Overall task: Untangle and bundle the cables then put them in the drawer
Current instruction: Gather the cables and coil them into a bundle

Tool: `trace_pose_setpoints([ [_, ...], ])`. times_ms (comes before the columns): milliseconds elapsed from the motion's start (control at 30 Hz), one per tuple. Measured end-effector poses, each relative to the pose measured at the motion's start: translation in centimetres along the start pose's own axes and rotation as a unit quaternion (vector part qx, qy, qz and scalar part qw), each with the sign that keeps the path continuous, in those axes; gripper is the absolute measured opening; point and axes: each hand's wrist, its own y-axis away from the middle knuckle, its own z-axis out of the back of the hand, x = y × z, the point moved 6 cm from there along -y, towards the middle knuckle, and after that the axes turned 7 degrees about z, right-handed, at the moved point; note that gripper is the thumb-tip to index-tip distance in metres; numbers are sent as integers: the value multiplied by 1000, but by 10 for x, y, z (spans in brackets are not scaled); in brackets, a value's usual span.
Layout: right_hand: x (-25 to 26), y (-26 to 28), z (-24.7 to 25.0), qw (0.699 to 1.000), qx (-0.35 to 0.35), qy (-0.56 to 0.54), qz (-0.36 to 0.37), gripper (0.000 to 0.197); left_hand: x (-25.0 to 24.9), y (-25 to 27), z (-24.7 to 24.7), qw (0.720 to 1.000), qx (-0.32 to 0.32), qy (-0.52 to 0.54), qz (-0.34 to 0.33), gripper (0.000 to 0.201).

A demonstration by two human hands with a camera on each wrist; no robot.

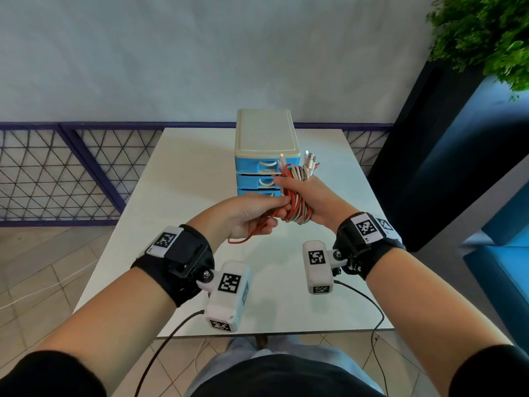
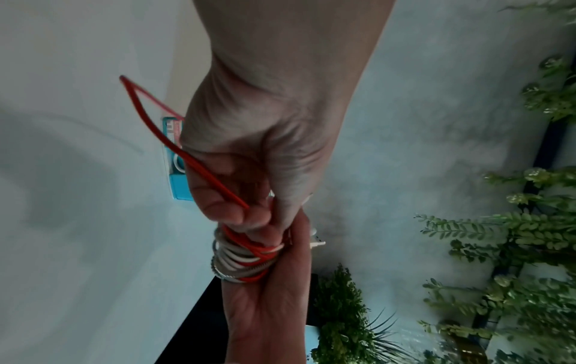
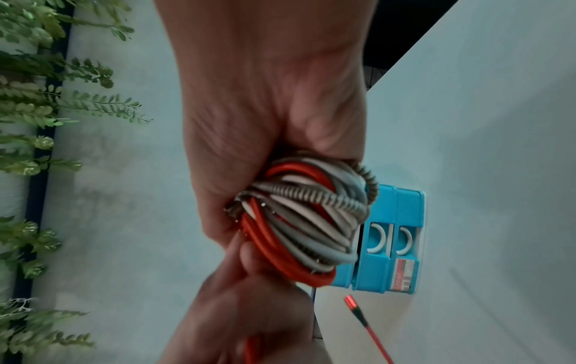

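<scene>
My right hand (image 1: 309, 196) grips a bundle of cables (image 1: 299, 196), red, white and braided grey, held above the table in front of the drawer unit; several plugs (image 1: 310, 160) stick up from its top. In the right wrist view the bundle of cables (image 3: 308, 216) fills the fist of my right hand (image 3: 265, 147). My left hand (image 1: 252, 216) pinches the loose red cable (image 1: 249, 236) right beside the bundle, and its tail hangs below. The left wrist view shows my left hand (image 2: 249, 172), the red cable (image 2: 162, 138) and the bundle (image 2: 243, 258).
A small drawer unit (image 1: 264, 153) with blue drawers and a cream top stands at the back middle of the white table (image 1: 171, 224); its drawers look shut. A dark planter with green plants (image 1: 486, 38) stands at the right, a blue seat beside it.
</scene>
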Motion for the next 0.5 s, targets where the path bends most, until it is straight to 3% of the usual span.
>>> trace_pose_setpoints([
  [133,-1,-8,23,992,-106,-64,15,11,6,2,10,999,26,21,4,28],
  [200,1,-11,33,983,-137,-120,25,9,15,6,13,997,70,24,31,32],
  [300,8,-13,49,969,-140,-202,35,15,35,12,18,982,154,-94,52,39],
  [367,12,-11,55,966,-127,-223,28,16,43,14,24,970,168,-174,39,40],
  [433,14,-7,55,974,-101,-204,13,17,39,13,32,971,104,-213,6,39],
  [500,14,-3,49,985,-64,-161,-12,20,23,12,43,961,-25,-271,-50,34],
])
